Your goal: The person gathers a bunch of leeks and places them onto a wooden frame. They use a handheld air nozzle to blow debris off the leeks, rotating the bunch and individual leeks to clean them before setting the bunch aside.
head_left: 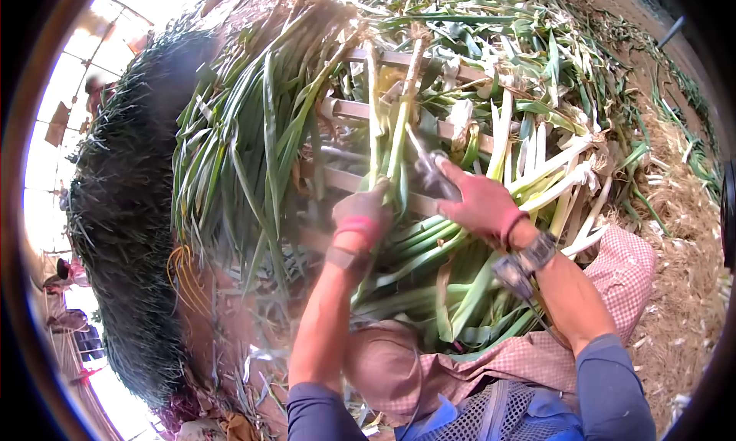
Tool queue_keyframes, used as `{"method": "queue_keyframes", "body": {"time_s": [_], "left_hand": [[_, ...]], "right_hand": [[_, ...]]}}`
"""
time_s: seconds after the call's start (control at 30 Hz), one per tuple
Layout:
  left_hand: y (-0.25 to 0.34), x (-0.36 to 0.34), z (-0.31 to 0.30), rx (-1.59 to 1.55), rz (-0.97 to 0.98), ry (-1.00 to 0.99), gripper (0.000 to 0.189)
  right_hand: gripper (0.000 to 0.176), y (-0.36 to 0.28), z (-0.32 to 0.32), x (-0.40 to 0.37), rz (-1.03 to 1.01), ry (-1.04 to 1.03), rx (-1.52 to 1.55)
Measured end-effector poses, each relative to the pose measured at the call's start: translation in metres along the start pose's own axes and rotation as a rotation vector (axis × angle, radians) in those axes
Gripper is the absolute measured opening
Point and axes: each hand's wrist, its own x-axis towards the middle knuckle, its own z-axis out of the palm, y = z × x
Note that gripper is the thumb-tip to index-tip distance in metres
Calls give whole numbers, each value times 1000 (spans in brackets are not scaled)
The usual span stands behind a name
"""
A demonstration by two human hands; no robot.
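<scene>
My left hand [362, 211], in a worn pink glove, is closed around two leeks [397, 138] whose root ends point away from me. Close on their right is my right hand [481, 203], also gloved and with a watch at the wrist. Its fingers are wrapped around a small knife [431, 173], the thin blade reaching up beside the held stalks. Beneath both hands runs a wooden slatted rack [356, 110]. Leeks with white root ends [567, 173] lie in a heap to the right of my right hand.
A drooping pile of green leek leaves [245, 146] hangs over the rack's left side. Further left stands a tall dark green stack [126, 226]. Loose trimmings [521, 27] cover the far ground. Yellow ties [186, 280] hang at left, and a checked cloth [529, 322] covers my lap.
</scene>
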Motion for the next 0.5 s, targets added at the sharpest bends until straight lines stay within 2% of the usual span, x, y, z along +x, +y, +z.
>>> {"method": "queue_keyframes", "body": {"time_s": [0.03, 0.17, 0.3, 0.33, 0.37, 0.43, 0.5], "left_hand": [[2, 2, -5, 27, 3, -28, 62], [6, 8, -7, 8, 1, -11, 58], [10, 15, -6, -21, -17, -8, 56], [9, 17, -3, -71, -25, 1, 53], [8, 19, -1, -120, -34, 9, 51], [8, 17, 0, -163, -36, 30, 49], [12, 17, -3, -205, -34, 52, 49]], "right_hand": [[85, -4, -9, 10, 57, -7, 8], [84, 11, -18, 64, -17, 147, -79], [82, 1, -37, 101, 12, 186, -146], [82, -5, -44, 109, 72, 127, -176], [83, -3, -41, 121, 82, 189, -185], [84, -6, -52, 138, 126, 166, -148], [84, -2, -53, 148, 83, 219, -134]]}}
